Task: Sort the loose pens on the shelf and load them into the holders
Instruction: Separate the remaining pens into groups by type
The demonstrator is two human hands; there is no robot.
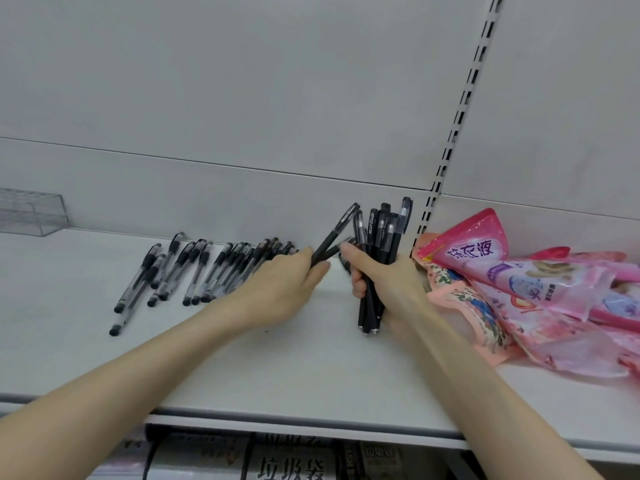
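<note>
Several clear-barrelled pens with black caps (pixel 194 268) lie in a loose row on the white shelf (pixel 277 368), left of centre. My left hand (pixel 287 289) holds a matte black pen (pixel 337 233) that slants up to the right. My right hand (pixel 388 282) grips an upright bundle of black pens (pixel 381 230), tips down just above the shelf. A clear plastic pen holder (pixel 33 214) stands at the far left against the back panel, apart from both hands.
Pink refill pouches (pixel 519 282) lie heaped on the shelf right of my right hand. A slotted upright (pixel 453 133) runs up the back wall. Packaged goods (pixel 291 462) fill the shelf below the front edge.
</note>
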